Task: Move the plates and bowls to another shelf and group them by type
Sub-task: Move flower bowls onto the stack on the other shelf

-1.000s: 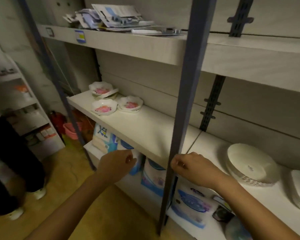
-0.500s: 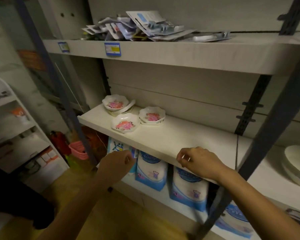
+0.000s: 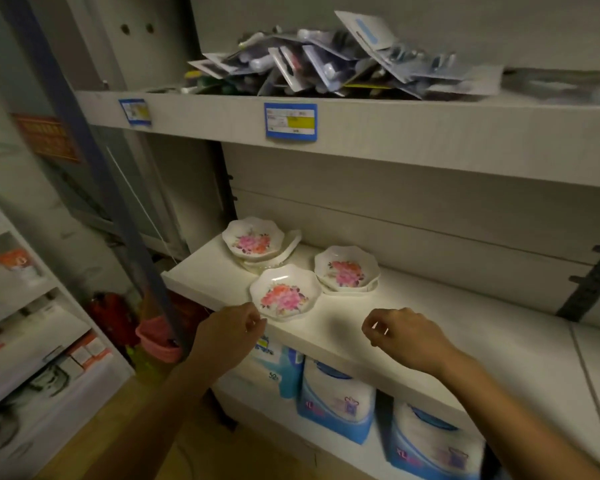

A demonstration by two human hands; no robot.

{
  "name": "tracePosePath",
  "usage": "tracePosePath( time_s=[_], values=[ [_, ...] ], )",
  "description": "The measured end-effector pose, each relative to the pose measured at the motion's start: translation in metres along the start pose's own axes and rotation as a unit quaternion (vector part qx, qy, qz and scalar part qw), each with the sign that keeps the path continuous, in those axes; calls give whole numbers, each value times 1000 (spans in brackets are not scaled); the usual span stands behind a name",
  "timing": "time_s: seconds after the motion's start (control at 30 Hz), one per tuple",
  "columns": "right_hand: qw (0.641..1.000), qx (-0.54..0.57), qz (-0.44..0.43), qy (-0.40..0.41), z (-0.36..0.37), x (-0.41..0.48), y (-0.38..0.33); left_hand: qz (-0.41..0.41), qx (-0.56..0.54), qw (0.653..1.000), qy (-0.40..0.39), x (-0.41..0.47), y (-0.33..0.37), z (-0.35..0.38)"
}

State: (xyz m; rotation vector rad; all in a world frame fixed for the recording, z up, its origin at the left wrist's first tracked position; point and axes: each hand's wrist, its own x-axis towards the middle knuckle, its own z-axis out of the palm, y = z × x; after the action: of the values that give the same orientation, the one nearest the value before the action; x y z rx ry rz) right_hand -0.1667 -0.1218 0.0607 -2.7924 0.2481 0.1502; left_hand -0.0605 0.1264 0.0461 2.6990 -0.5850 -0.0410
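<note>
Left hand (image 3: 227, 336) loosely curled, empty | right hand (image 3: 404, 336) likewise | nearest floral bowl (image 3: 285, 292) just beyond our left fingertips | we advise pinching its rim, lifting level.

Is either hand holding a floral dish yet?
No: the left hand and right hand hover loosely curled and empty before the nearest floral dish.
</note>
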Motion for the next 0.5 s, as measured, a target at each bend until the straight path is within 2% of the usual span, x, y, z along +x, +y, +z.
tracePosePath(
  time_s=[0.3, 0.4, 0.5],
  values=[
    [997, 4, 78, 4, 27, 76, -46, 17, -12, 1000, -15, 88, -71, -13],
    [989, 31, 148, 8, 42, 95, -60, 25, -24, 999, -35, 116, -95, -16],
    [964, 74, 254, -16, 66, 115, -69, 46, -34, 996, -63, 141, -115, -20]
  ],
)
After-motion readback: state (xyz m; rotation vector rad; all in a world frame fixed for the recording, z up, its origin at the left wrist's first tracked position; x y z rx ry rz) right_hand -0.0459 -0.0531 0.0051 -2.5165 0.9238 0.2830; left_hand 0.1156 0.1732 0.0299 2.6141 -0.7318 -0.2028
